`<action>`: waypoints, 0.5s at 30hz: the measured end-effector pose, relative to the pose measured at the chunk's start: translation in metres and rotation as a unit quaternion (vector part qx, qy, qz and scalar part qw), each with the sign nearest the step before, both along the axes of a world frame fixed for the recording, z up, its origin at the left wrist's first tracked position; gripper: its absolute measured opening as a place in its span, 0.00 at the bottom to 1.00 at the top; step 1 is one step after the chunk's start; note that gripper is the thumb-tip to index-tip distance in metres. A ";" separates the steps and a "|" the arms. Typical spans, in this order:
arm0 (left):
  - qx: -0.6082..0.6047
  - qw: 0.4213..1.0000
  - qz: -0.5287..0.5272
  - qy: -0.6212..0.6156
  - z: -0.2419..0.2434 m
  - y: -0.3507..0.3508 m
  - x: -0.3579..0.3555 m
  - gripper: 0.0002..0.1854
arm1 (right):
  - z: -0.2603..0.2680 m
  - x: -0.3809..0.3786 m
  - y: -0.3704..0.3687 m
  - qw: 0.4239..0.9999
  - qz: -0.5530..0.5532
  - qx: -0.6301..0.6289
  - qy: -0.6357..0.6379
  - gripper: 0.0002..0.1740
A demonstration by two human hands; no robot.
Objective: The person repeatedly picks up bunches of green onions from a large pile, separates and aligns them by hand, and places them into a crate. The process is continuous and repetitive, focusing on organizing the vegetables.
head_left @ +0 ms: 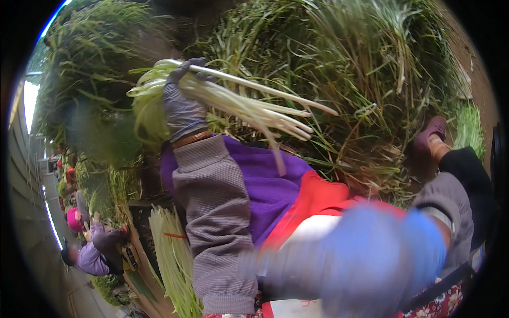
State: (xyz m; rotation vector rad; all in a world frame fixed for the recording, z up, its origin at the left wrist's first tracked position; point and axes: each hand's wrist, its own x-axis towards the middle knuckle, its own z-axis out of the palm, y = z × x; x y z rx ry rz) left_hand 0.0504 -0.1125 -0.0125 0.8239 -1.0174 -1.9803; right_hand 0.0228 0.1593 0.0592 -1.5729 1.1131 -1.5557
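Observation:
My left hand [185,99], in a thin grey-blue glove, grips a bunch of long leafy vegetable stalks [246,105]. Their white ends point to the right, while the pale green leaves [149,101] curl over on the left. One stalk droops across the purple cloth [274,198] on my lap. Low on the right is my right hand [381,254], a blue-gloved smear of motion in front of my red apron [322,190]. Blur hides its fingers and whether it holds anything.
Green leafy stalks [318,51] are heaped ahead, with another heap [95,43] at upper left. A red-banded bundle [173,254] lies beside my left sleeve. At right is a foot in a maroon shoe [431,133]. A person in a purple top [93,254] sits at far left.

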 end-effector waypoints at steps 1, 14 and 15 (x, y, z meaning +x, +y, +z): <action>0.015 1.000 0.008 0.008 0.000 0.002 0.003 0.13 | 0.008 0.015 -0.001 0.989 0.051 0.005 -0.142 0.13; 0.043 0.995 -0.047 0.079 -0.001 0.019 -0.006 0.15 | 0.022 0.048 -0.026 0.982 -0.039 -0.072 0.168 0.14; 0.028 0.996 -0.049 0.072 0.000 0.022 -0.006 0.14 | 0.020 0.049 -0.028 0.979 -0.047 -0.079 0.180 0.13</action>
